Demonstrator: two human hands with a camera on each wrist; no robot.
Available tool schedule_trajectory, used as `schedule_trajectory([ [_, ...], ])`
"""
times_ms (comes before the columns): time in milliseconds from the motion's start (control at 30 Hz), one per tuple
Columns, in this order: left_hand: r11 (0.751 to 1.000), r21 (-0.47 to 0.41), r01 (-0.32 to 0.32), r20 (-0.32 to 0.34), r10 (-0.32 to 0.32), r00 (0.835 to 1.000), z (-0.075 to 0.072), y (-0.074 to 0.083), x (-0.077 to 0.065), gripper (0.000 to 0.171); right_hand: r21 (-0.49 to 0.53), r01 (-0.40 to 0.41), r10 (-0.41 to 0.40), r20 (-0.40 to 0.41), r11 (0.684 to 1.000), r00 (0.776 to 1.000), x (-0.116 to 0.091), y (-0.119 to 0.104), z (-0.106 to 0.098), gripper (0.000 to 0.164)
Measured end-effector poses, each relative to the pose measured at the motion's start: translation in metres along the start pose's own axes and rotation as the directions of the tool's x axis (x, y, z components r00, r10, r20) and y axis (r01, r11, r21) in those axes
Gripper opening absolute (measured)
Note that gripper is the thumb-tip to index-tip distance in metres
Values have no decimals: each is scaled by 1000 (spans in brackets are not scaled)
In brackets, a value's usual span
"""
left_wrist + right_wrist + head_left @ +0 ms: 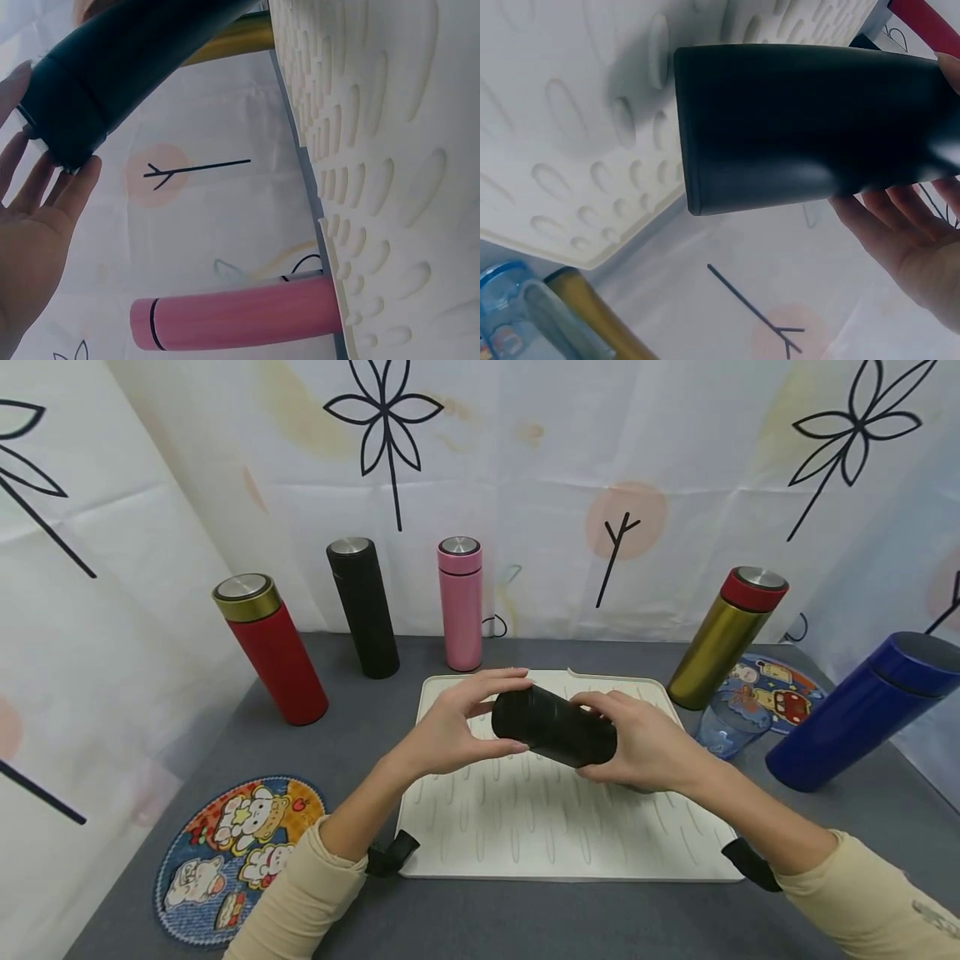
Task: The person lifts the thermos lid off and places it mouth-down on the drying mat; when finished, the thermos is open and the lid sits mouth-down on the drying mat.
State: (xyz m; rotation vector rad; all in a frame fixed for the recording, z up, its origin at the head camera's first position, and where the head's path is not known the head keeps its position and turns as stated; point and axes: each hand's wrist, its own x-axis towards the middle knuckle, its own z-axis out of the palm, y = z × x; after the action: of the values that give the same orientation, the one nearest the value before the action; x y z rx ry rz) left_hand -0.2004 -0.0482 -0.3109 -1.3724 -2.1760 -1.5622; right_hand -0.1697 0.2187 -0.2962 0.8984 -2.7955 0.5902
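Both hands hold a dark green, nearly black thermos bottle (553, 727), tilted above the white ribbed mat (487, 847). My left hand (459, 728) grips its lid end between thumb and fingers; in the left wrist view the fingertips (88, 169) lie at the lid (64, 112), above a thin seam. Around the body near the base end curls my right hand (648, 739). The right wrist view shows the smooth dark body (802, 127) with the right fingers (889, 214) along its side. The lid is on the bottle.
Behind the mat stand a red thermos (277, 660), a black one (367, 610) and a pink one (460, 610). To the right are a gold thermos (716, 647), a clear blue cup (731, 727) and a blue thermos (855, 718). Round cartoon mats (195, 827) lie on both sides.
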Motion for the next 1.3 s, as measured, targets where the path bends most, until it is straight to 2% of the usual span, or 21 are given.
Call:
schedule_trajectory([
  [133,1000,28,9,27,-10,1000,-2,0,0,70,-19,-1,1,16,1000,1000,2,-3,-1,73],
  [267,999,35,33,9,-33,999,0,0,0,69,-18,13,-12,30,1000,999,3,-3,-3,72],
  [467,998,-23,53,-43,-54,998,4,1,-1,66,81,26,-32,68,996,997,7,5,-3,74],
  [633,997,-44,61,-74,-64,995,3,2,-2,66,186,-7,-15,116,983,993,9,11,-1,77],
  [867,985,-118,123,-97,-135,986,2,3,-1,65,303,-30,-45,236,953,971,4,25,-3,84],
  [1000,977,-155,147,-96,-163,982,1,5,-1,65,306,-74,-24,304,949,952,-1,33,-5,84],
  [1133,974,-170,150,-86,-166,982,2,5,-1,66,276,-83,-6,309,958,951,-4,34,-5,83],
  [1300,973,-178,147,-89,-165,982,3,5,0,65,273,-63,-11,259,960,966,-5,33,-7,80],
])
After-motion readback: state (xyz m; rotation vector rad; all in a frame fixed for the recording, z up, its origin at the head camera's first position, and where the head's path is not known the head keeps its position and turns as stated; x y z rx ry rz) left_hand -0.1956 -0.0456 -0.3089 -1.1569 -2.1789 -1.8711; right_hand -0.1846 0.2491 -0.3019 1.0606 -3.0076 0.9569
